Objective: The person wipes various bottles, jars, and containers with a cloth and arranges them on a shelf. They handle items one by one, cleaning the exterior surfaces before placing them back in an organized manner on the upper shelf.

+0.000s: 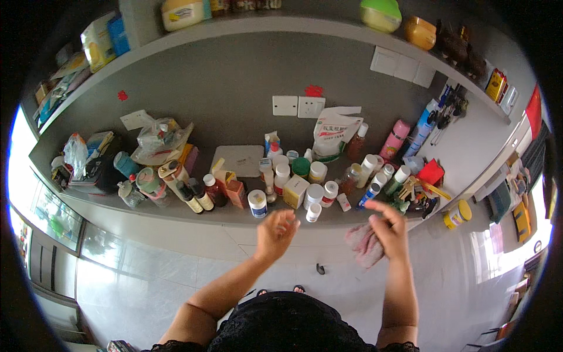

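Observation:
My left hand [277, 235] is raised just off the counter's front edge, close to a white jar with a blue band [257, 204] and a yellow box [296, 193]. Its fingers are loosely bent, and nothing shows between them. Further right, my right hand [392, 230] grips a crumpled pink and grey cloth [366, 245], which hangs down on the thumb side. The index finger points out toward a blue tube [369, 195]. Between the hands, at the counter edge, stand a small white bottle [314, 212] and a white bottle with a red label [329, 192].
Several more bottles, boxes and jars crowd the counter, with a white pouch [336, 135] and a pink flask [394, 139] behind. A flat grey-white board [238, 160] lies at the back. A shelf [281, 24] hangs overhead. A yellow tub [458, 215] is at right.

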